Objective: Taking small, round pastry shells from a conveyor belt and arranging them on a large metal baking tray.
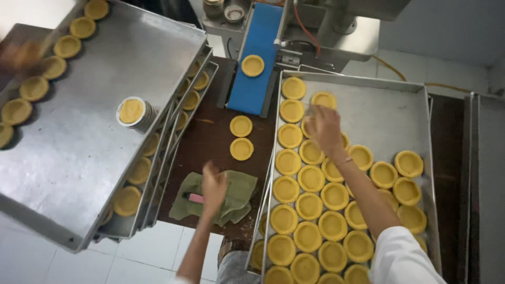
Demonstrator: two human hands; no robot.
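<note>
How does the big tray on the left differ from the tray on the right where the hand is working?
The left tray is mostly bare, with tart shells along its far edge and one stack of tins; the right tray is packed with shells in rows. The right hand reaches over the right tray. Both are metal.

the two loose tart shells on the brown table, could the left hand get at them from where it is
Probably yes. The left hand is over the green cloth, and the two tart shells lie just beyond it on the table, with nothing between.
</note>
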